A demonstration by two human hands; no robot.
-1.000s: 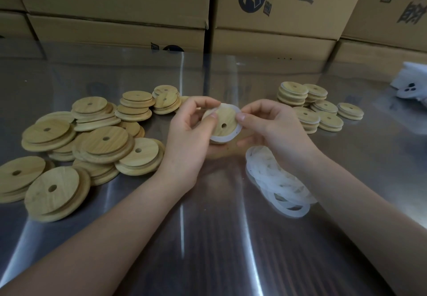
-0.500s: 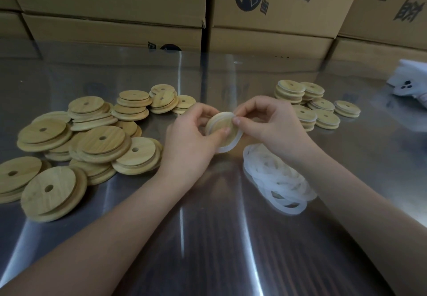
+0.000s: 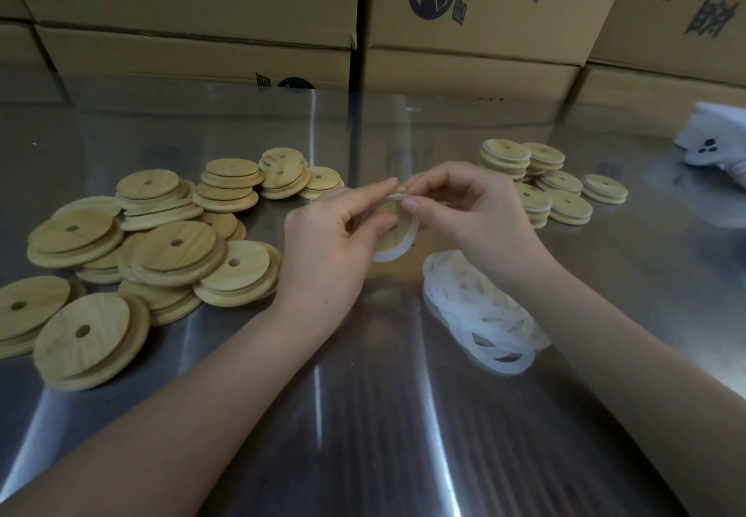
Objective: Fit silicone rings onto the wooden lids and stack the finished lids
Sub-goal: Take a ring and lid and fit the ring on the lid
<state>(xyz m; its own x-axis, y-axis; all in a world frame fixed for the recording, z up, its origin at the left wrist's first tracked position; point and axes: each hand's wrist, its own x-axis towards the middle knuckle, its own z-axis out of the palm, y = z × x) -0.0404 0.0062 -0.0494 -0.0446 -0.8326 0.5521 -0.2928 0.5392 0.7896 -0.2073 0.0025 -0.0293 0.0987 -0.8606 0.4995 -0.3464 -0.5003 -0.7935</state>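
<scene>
My left hand and right hand both grip one wooden lid between them, fingertips pinching one white silicone ring at its top edge. Left of my left hand lies a heap of bare lids, too overlapped to count. Beyond my right hand stand six short stacks of ringed lids. Just nearer me than that hand, a tangle of loose rings lies on the counter.

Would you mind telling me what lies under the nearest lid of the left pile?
Under that lid sits another lid, with only its right and front rim showing. Its face and hole are covered, as is anything beneath it.
</scene>
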